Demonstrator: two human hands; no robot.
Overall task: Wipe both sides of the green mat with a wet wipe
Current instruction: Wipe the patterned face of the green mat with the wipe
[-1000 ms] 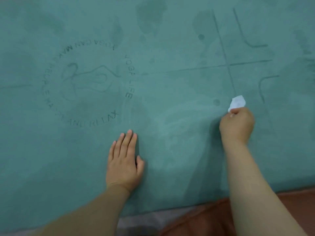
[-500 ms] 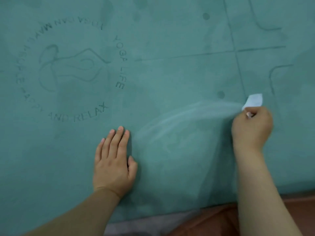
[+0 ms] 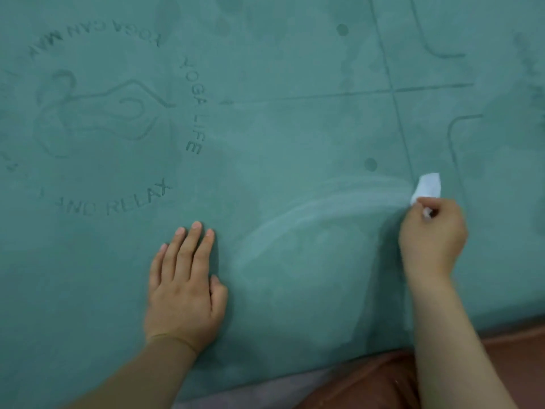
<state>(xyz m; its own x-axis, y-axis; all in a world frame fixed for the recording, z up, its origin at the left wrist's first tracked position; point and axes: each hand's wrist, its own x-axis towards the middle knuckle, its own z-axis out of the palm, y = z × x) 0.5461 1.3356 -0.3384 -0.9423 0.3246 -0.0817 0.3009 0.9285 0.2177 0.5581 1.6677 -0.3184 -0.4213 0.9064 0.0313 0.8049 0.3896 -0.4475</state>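
Keep your flat, open left hand [image 3: 184,290] pressing the soft green mat [image 3: 295,137] while your right hand [image 3: 432,237], pinching the white wet wipe [image 3: 428,187], makes overlapping strokes.

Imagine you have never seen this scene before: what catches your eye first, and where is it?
The green mat fills nearly the whole view, stamped at upper left with a round logo reading YOGA LIFE. At right, the right hand grips a white wet wipe, with a pale curved streak arcing leftward from it. The left hand lies flat on the mat at lower centre.
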